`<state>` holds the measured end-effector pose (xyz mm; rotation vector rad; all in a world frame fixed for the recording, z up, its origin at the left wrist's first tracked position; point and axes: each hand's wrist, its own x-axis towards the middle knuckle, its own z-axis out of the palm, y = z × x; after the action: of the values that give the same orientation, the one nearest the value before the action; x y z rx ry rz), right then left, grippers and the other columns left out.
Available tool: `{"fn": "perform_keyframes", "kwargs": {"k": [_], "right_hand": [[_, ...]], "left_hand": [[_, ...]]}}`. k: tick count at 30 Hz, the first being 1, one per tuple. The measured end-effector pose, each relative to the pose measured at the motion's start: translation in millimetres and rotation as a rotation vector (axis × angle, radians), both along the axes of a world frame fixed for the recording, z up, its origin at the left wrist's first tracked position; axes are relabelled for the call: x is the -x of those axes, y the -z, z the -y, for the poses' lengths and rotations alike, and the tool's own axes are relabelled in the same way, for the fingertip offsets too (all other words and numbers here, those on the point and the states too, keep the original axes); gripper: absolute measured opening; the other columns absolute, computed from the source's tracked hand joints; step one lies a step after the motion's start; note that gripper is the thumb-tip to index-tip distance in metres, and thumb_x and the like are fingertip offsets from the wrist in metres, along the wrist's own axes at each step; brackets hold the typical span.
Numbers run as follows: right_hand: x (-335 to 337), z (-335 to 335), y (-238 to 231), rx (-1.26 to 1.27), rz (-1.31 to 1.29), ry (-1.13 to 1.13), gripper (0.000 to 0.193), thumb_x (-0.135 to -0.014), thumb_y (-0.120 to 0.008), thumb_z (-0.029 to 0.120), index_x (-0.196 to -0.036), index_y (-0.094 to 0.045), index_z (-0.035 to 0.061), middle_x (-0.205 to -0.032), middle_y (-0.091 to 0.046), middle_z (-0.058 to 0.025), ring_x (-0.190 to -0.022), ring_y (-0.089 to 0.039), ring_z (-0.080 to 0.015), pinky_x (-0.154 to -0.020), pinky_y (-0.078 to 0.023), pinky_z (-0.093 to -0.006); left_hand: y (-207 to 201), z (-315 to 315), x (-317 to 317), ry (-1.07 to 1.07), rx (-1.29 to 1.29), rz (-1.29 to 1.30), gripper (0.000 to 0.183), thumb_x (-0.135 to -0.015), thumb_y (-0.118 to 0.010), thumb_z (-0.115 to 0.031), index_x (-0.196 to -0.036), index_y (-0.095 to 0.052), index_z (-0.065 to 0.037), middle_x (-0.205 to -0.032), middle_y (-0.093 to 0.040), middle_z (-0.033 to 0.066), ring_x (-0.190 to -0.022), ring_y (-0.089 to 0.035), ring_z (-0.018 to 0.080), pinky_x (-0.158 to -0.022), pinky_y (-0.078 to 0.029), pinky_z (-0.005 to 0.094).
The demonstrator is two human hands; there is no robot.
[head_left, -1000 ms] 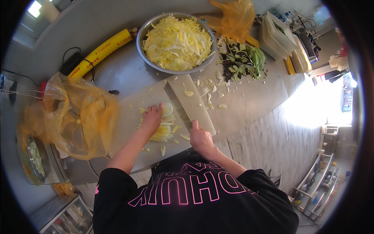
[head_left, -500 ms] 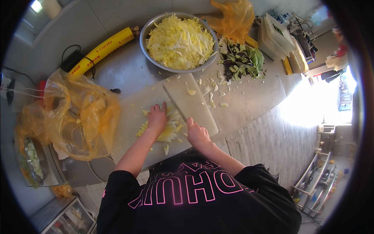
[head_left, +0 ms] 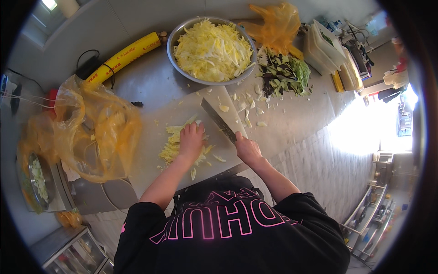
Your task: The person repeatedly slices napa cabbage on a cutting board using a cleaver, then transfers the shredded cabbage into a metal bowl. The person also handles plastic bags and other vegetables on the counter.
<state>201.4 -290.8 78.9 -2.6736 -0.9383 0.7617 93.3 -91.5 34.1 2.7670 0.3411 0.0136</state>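
My right hand (head_left: 247, 148) is wrapped round the handle of a cleaver (head_left: 219, 121). Its broad blade slants up and to the left over the white cutting board (head_left: 150, 148), apart from the cabbage. My left hand (head_left: 191, 139) presses down on pale yellow shredded cabbage (head_left: 171, 148), with the fingers bent over it and the part under the palm hidden. Loose shreds lie about the hand on the board. Beyond the board stands a big metal bowl (head_left: 169, 57), heaped with shredded cabbage (head_left: 214, 50).
A crumpled orange plastic bag (head_left: 102, 132) lies left of the board, with a yellow wrap box (head_left: 130, 54) behind it. Right of the bowl are leafy trimmings (head_left: 285, 73), another orange bag (head_left: 276, 27) and white containers (head_left: 321, 50). A smaller bowl (head_left: 41, 182) sits far left.
My right hand has moved right with the cleaver, away from the cabbage, and the blade's flat side now shows more. My left hand has shifted slightly right over the cabbage.
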Motion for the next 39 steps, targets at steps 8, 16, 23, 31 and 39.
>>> {"fn": "perform_keyframes", "kwargs": {"k": [8, 16, 23, 31, 39], "right_hand": [[-39, 20, -10, 0.060, 0.098, 0.124, 0.020, -0.085, -0.045, 0.004, -0.104, -0.040, 0.0038, -0.089, -0.063, -0.0234, -0.080, -0.063, -0.0452, -0.069, -0.049, -0.0539], [-42, -24, -19, -0.115, 0.089, -0.405, 0.018, -0.087, -0.044, 0.007, -0.105, -0.041, 0.0064, -0.088, -0.062, -0.0188, -0.078, -0.064, -0.0404, -0.065, -0.051, -0.0503], [-32, -89, -30, -0.198, 0.108, -0.581, 0.020, -0.086, -0.045, 0.007, -0.106, -0.042, 0.0061, -0.087, -0.062, -0.0169, -0.077, -0.064, -0.0385, -0.065, -0.052, -0.0469], [-43, -107, -2, -0.127, 0.053, -0.640, 0.021, -0.084, -0.047, 0.004, -0.105, -0.042, 0.0045, -0.089, -0.063, -0.0190, -0.078, -0.064, -0.0389, -0.068, -0.051, -0.0471], [-33, -83, 0, -0.066, -0.108, -0.380, 0.018, -0.084, -0.046, 0.003, -0.102, -0.043, 0.0031, -0.088, -0.064, -0.0205, -0.079, -0.063, -0.0415, -0.069, -0.050, -0.0495]], "left_hand": [[17, 10, -1, -0.034, -0.279, -0.011, 0.052, -0.077, -0.060, -0.009, -0.127, -0.046, -0.004, -0.120, -0.045, 0.0156, -0.113, -0.043, 0.0346, -0.095, -0.038, 0.0467], [4, -45, 15, 0.283, -0.137, 0.133, 0.032, -0.078, -0.055, -0.009, -0.109, -0.056, -0.007, -0.113, -0.056, 0.0071, -0.110, -0.051, 0.0268, -0.096, -0.042, 0.0398], [9, -58, 26, 0.302, -0.053, 0.202, 0.023, -0.078, -0.055, -0.012, -0.101, -0.059, -0.010, -0.113, -0.060, 0.0043, -0.112, -0.053, 0.0247, -0.096, -0.044, 0.0378], [2, -64, 15, 0.298, -0.047, 0.229, 0.021, -0.075, -0.056, -0.013, -0.096, -0.062, -0.014, -0.108, -0.061, 0.0007, -0.105, -0.052, 0.0218, -0.088, -0.040, 0.0356], [5, -72, 19, 0.347, -0.044, 0.234, 0.021, -0.073, -0.057, -0.011, -0.093, -0.062, -0.015, -0.101, -0.060, 0.0002, -0.100, -0.052, 0.0213, -0.084, -0.040, 0.0353]]}}
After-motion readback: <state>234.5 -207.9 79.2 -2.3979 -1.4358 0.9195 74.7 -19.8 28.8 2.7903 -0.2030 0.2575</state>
